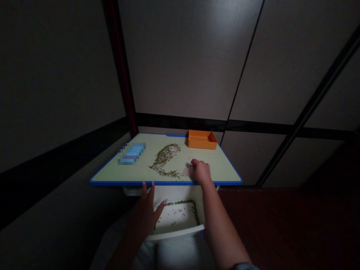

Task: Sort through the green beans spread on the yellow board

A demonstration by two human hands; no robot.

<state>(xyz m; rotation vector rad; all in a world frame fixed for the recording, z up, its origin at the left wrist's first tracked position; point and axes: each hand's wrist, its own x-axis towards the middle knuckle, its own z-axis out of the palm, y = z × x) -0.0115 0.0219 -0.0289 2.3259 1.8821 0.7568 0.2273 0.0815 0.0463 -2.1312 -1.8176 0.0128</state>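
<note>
Small green beans [161, 155], mixed with pale grains, lie in a curved spread on the tabletop [146, 176]. To their right is a small patch of pale grains [187, 171]. My right hand [201, 171] rests at that patch with fingers curled together; whatever they pinch is hidden. My left hand [149, 204] has its fingers apart, two fingertips by the blue front edge and the thumb over the pulled-out white drawer [180, 233]. More green beans [180, 213] are scattered inside the drawer, many along its back and right sides.
An orange open box [201, 144] stands at the table's back right. A blurred-out blue flat object [132, 153] lies on the left of the tabletop. Grey panelled walls [182, 75] rise close behind and to the left; dark red floor [281, 225] shows at right.
</note>
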